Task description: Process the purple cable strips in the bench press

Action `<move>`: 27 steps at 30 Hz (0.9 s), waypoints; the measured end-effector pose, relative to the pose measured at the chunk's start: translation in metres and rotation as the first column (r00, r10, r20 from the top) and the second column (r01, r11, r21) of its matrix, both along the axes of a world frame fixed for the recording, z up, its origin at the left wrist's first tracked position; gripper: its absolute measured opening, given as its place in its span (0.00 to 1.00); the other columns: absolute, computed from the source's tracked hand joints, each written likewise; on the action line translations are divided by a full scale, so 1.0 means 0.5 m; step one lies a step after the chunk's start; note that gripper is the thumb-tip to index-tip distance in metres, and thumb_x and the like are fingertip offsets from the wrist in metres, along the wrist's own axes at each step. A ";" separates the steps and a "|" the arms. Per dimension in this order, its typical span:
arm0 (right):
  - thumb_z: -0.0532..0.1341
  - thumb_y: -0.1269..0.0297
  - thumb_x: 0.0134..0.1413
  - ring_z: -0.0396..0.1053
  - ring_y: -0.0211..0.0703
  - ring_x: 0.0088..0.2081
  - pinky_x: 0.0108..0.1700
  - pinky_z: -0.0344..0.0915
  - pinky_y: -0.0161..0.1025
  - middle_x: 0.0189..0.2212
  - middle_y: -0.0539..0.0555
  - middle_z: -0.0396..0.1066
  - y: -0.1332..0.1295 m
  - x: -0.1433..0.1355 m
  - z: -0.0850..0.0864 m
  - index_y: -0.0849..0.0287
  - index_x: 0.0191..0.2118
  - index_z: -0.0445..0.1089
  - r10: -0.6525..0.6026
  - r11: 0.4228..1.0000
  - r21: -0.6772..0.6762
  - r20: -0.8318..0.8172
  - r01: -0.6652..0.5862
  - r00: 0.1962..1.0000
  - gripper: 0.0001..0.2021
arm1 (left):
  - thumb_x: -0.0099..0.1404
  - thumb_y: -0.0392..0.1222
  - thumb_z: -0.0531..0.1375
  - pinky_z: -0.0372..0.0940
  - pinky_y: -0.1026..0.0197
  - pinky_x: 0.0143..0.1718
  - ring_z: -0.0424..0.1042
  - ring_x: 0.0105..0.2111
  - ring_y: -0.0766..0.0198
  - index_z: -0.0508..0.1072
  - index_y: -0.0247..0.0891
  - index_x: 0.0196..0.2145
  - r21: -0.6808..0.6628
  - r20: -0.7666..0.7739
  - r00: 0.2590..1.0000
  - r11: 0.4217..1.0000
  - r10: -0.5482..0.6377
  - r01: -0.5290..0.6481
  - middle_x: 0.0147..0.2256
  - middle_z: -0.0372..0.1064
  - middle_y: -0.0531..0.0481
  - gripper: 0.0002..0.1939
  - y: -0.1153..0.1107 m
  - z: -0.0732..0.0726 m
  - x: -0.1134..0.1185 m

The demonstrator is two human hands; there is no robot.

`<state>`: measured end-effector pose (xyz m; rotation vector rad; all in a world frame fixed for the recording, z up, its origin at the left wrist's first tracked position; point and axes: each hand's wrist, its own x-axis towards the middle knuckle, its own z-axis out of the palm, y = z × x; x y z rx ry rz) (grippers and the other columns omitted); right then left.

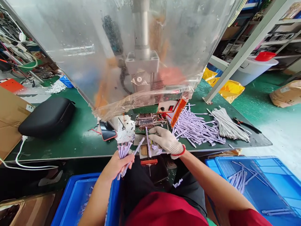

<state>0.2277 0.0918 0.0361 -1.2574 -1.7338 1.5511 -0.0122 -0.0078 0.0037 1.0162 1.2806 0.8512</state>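
Observation:
My bare left hand (122, 163) is closed round a bundle of thin purple strips (124, 150), with one strip slanting up to the right. My right hand (164, 140), in a white glove with a red cuff edge, reaches in from the right, its thumb and fingertips beside an upright purple strip (148, 141). That strip's top end meets the small metal fixture (145, 121) of the machine. Whether the gloved fingertips touch the strip is hard to tell. A big pile of purple strips (194, 127) lies right of the glove.
A plastic-covered guard (77, 56) hangs over the fixture. A phone (107, 130) and black case (48, 116) lie left. White strips (229, 124) and pliers (248, 125) lie right. Blue bins (263, 163) stand below on both sides.

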 end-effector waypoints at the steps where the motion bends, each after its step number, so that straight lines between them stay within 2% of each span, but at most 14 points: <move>1: 0.62 0.52 0.58 0.66 0.33 0.21 0.23 0.61 0.30 0.27 0.49 0.71 -0.007 0.014 0.018 0.60 0.42 0.72 0.064 0.995 0.069 0.014 -0.065 0.998 0.15 | 0.58 0.55 0.66 0.44 0.70 0.13 0.51 0.11 0.76 0.73 0.34 0.23 0.003 -0.042 0.998 0.999 -0.047 0.047 0.16 0.66 0.53 0.20 0.005 0.005 0.000; 3: 0.59 0.51 0.61 0.67 0.32 0.23 0.25 0.62 0.30 0.30 0.50 0.73 -0.026 0.036 0.046 0.59 0.42 0.74 0.208 0.969 0.131 0.036 -0.211 0.977 0.17 | 0.58 0.53 0.66 0.47 0.69 0.14 0.54 0.12 0.74 0.74 0.35 0.24 0.004 -0.124 0.982 0.989 -0.144 0.146 0.16 0.66 0.54 0.18 0.015 0.016 0.005; 5: 0.57 0.52 0.63 0.66 0.32 0.22 0.24 0.61 0.29 0.29 0.50 0.72 -0.050 0.048 0.059 0.60 0.38 0.74 0.301 0.946 0.112 0.050 -0.305 0.952 0.16 | 0.59 0.51 0.66 0.50 0.69 0.15 0.56 0.14 0.73 0.73 0.35 0.23 -0.018 -0.187 0.949 0.967 -0.254 0.255 0.16 0.66 0.53 0.17 0.020 0.027 0.016; 10: 0.58 0.57 0.60 0.65 0.32 0.21 0.22 0.59 0.27 0.24 0.49 0.69 -0.113 0.077 0.043 0.61 0.32 0.73 0.389 0.921 -0.037 0.011 -0.388 0.921 0.13 | 0.61 0.49 0.65 0.54 0.67 0.18 0.58 0.15 0.71 0.71 0.37 0.23 -0.077 -0.164 0.871 0.886 -0.463 0.457 0.15 0.63 0.55 0.16 0.001 0.042 0.043; 13: 0.58 0.57 0.59 0.66 0.33 0.21 0.21 0.61 0.28 0.25 0.50 0.70 -0.123 0.130 0.029 0.61 0.33 0.72 0.372 0.916 -0.156 -0.016 -0.370 0.928 0.13 | 0.59 0.51 0.67 0.51 0.67 0.18 0.57 0.15 0.71 0.72 0.36 0.26 -0.129 -0.083 0.854 0.855 -0.513 0.502 0.15 0.62 0.56 0.16 -0.020 0.032 0.027; 15: 0.56 0.57 0.61 0.69 0.36 0.23 0.24 0.63 0.30 0.27 0.51 0.73 -0.106 0.181 0.019 0.60 0.37 0.73 0.237 0.966 -0.126 0.087 -0.225 0.968 0.13 | 0.59 0.53 0.67 0.49 0.67 0.17 0.54 0.14 0.72 0.71 0.36 0.24 -0.131 0.002 0.893 0.885 -0.450 0.447 0.14 0.61 0.56 0.18 -0.027 0.021 0.001; 16: 0.55 0.57 0.62 0.71 0.37 0.26 0.26 0.64 0.31 0.30 0.52 0.74 -0.090 0.208 0.012 0.59 0.39 0.73 0.125 0.992 -0.043 0.199 -0.119 0.972 0.13 | 0.61 0.54 0.66 0.48 0.68 0.16 0.52 0.14 0.73 0.70 0.36 0.23 -0.110 0.053 0.925 0.918 -0.376 0.380 0.14 0.60 0.56 0.20 -0.027 0.016 -0.014; 17: 0.54 0.59 0.62 0.73 0.39 0.29 0.29 0.64 0.32 0.33 0.53 0.76 -0.071 0.233 0.004 0.58 0.42 0.73 -0.006 0.997 0.080 0.332 -0.021 0.943 0.13 | 0.63 0.54 0.64 0.48 0.68 0.17 0.51 0.14 0.73 0.69 0.36 0.23 -0.078 0.111 0.953 0.953 -0.283 0.292 0.14 0.59 0.56 0.20 -0.023 0.012 -0.026; 18: 0.54 0.60 0.62 0.74 0.41 0.32 0.32 0.64 0.33 0.35 0.53 0.77 -0.051 0.255 -0.006 0.57 0.44 0.74 -0.135 0.976 0.216 0.461 0.036 0.877 0.13 | 0.65 0.53 0.62 0.49 0.68 0.17 0.50 0.14 0.73 0.69 0.36 0.25 -0.043 0.170 0.968 0.980 -0.182 0.192 0.14 0.58 0.56 0.18 -0.018 0.009 -0.036; 20: 0.53 0.61 0.63 0.75 0.44 0.37 0.37 0.63 0.35 0.38 0.54 0.77 -0.013 0.281 -0.030 0.55 0.45 0.75 -0.310 0.909 0.417 0.639 0.021 0.704 0.14 | 0.66 0.49 0.62 0.51 0.69 0.17 0.53 0.16 0.71 0.70 0.37 0.32 -0.004 0.269 0.963 1.000 -0.012 0.013 0.16 0.60 0.56 0.12 -0.001 0.006 -0.041; 22: 0.52 0.58 0.65 0.75 0.46 0.38 0.37 0.61 0.36 0.38 0.56 0.77 0.017 0.283 -0.053 0.55 0.44 0.74 -0.370 0.873 0.485 0.724 -0.047 0.582 0.15 | 0.62 0.45 0.65 0.50 0.70 0.15 0.58 0.18 0.69 0.70 0.38 0.39 -0.021 0.327 0.943 0.998 0.069 -0.066 0.20 0.64 0.55 0.11 0.021 0.002 -0.026; 23: 0.51 0.56 0.66 0.75 0.47 0.38 0.37 0.61 0.37 0.38 0.56 0.77 0.028 0.278 -0.062 0.56 0.43 0.74 -0.385 0.868 0.493 0.751 -0.067 0.537 0.16 | 0.61 0.45 0.66 0.48 0.71 0.14 0.59 0.19 0.68 0.70 0.39 0.38 -0.038 0.335 0.938 0.996 0.090 -0.082 0.20 0.64 0.55 0.12 0.032 -0.001 -0.013; 25: 0.50 0.51 0.66 0.75 0.49 0.38 0.36 0.61 0.37 0.39 0.58 0.76 0.046 0.262 -0.071 0.57 0.45 0.73 -0.406 0.863 0.497 0.792 -0.095 0.457 0.19 | 0.60 0.48 0.66 0.44 0.70 0.13 0.56 0.17 0.69 0.68 0.38 0.29 -0.042 0.285 0.950 0.992 0.125 -0.118 0.17 0.59 0.57 0.14 0.052 -0.011 0.020; 27: 0.50 0.50 0.65 0.74 0.51 0.39 0.36 0.62 0.39 0.40 0.60 0.75 0.057 0.249 -0.071 0.58 0.47 0.72 -0.397 0.863 0.485 0.824 -0.142 0.405 0.20 | 0.61 0.52 0.65 0.45 0.69 0.14 0.51 0.14 0.72 0.62 0.39 0.20 0.004 0.101 0.977 0.982 0.188 -0.190 0.13 0.51 0.60 0.22 0.069 -0.020 0.054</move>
